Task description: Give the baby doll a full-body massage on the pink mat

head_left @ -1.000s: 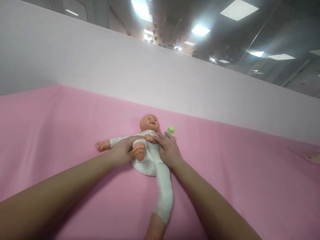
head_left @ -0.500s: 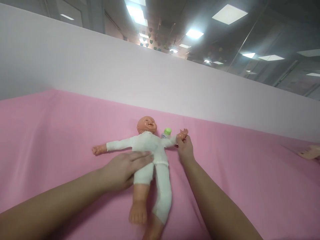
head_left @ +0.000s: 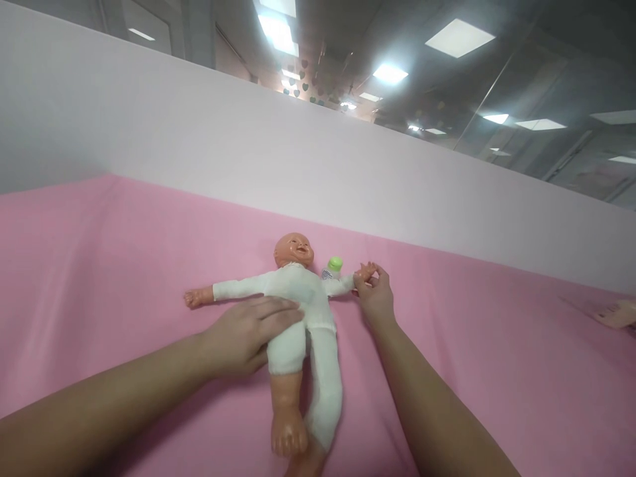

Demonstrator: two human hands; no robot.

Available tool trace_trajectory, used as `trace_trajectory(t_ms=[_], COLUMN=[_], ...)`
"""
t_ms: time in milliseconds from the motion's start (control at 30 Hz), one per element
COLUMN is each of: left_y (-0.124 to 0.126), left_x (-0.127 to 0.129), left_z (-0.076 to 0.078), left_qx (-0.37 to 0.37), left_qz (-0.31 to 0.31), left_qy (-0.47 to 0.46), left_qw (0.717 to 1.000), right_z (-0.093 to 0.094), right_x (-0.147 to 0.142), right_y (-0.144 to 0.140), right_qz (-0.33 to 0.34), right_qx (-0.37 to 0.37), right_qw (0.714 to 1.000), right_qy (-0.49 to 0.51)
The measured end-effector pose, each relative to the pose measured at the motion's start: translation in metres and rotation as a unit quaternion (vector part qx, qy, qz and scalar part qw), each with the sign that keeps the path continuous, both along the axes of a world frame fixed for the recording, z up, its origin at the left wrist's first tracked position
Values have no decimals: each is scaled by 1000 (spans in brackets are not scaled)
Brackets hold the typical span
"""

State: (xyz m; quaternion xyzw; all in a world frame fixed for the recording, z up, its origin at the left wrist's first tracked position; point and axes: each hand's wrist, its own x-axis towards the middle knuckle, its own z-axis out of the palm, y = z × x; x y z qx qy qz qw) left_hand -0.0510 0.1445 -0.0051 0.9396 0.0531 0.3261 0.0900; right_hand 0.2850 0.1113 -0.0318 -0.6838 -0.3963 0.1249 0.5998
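Pink cloth (head_left: pixel 99 278) covers the whole surface, running back to a pale wall (head_left: pixel 149 132) that rises behind it. On the cloth lies a doll (head_left: pixel 303 298) on its back, dressed in a white one-piece suit, head toward the wall and legs toward the person. Its arm on the left side of the view stretches out flat, the small bare hand resting on the cloth well clear of anything else.

Next comes the left hand (head_left: pixel 243 334), laid palm down across the doll's belly and hip. Its fingers (head_left: pixel 278 311) are open and spread flat, pressing on the white suit without curling around it. Below the hand, the doll's two legs point toward the person; one bare foot sticks out from the suit, the other leg is covered further down.

Just beside the doll's head, on its far side, stands a small bottle (head_left: pixel 332 268) with a green cap, partly hidden behind the doll's shoulder.

Further right, the right hand (head_left: pixel 375 298) holds the doll's other arm at its end. The fingers (head_left: pixel 380 277) are closed in a pinch around the doll's small hand, which is lifted slightly off the cloth.

At the far right edge, a pale object (head_left: pixel 619 313) lies on the cloth, too cut off to tell what it is.
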Motion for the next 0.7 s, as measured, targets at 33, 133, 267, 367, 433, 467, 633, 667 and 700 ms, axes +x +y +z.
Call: trace_trajectory(t_ms=[33,133,267,367,433,467,633,667,700], left_y=[5,21,31,32,33,33,32,30,26], left_x=[0,3,8,12,14,14,14,13,12], left_z=[0,-2,-1,-1,-2,-3,-6,-6,-5], left_qx=[-7,-49,-110,-126,-131,-132,-100,-90,-79], left_qz=[17,76,113,93,84,83,114,117,111], left_qy=[-10,1,50,55,47,46,48,46,41], left_qw=[1000,996,986,986,987,987,987,988,990], right_z=[4,14,19,20,21,22,25,25,25], right_x=[-10,-45,-81,-91,-91,-91,-89,-88,-86], right_y=[-1,-1,0,-2,-3,-4,-5,-5,-6], right_qz=[9,55,167,241,250,248,235,226,214], right_qx=[23,39,-28,-71,-98,-109,-120,-118,-117], right_qw=[999,985,931,884,868,863,863,873,885], right_qy=[-41,-160,-322,-393,-418,-427,-430,-416,-397])
